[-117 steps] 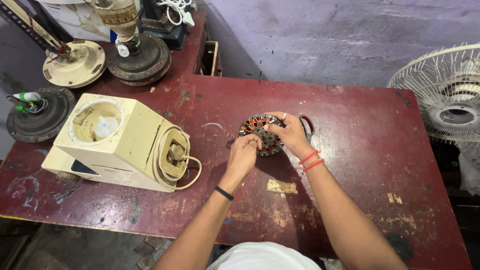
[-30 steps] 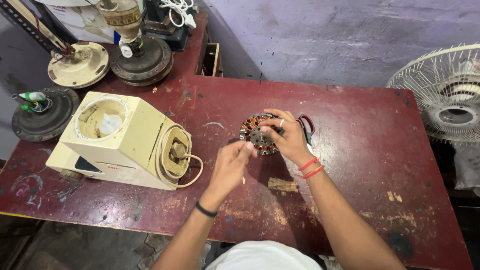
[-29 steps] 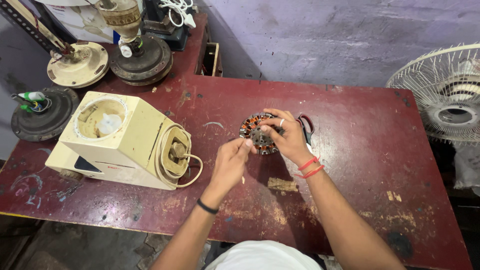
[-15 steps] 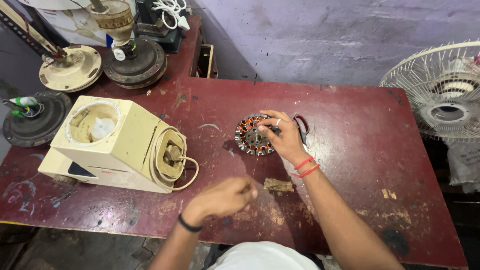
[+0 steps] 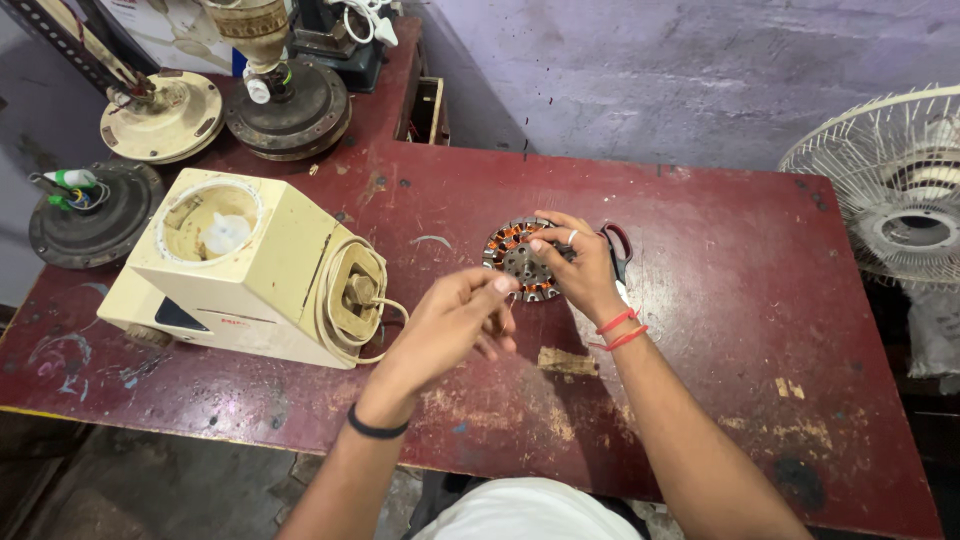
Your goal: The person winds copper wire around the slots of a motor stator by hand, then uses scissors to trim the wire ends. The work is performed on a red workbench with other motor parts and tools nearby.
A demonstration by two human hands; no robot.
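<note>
A round motor stator (image 5: 509, 262) with copper windings lies on the dark red table (image 5: 720, 330). My right hand (image 5: 578, 268) rests over its right side, with the fingers gripping it and holding it flat. My left hand (image 5: 455, 322) hovers just in front of the stator, thumb and forefinger pinched together at its near edge; anything between them is too thin to make out. Red-handled scissors (image 5: 621, 246) lie partly hidden under my right hand.
A cream mixer base (image 5: 250, 265) with its cord wound on lies on its side at the left. Old fan motors (image 5: 290, 105) stand at the back left. A table fan (image 5: 890, 190) stands off the right edge. A brown scrap (image 5: 567, 362) lies near my right wrist.
My left hand drew back toward my body half a second ago and has now come forward to the stator's near edge again. My right hand has stayed on the stator.
</note>
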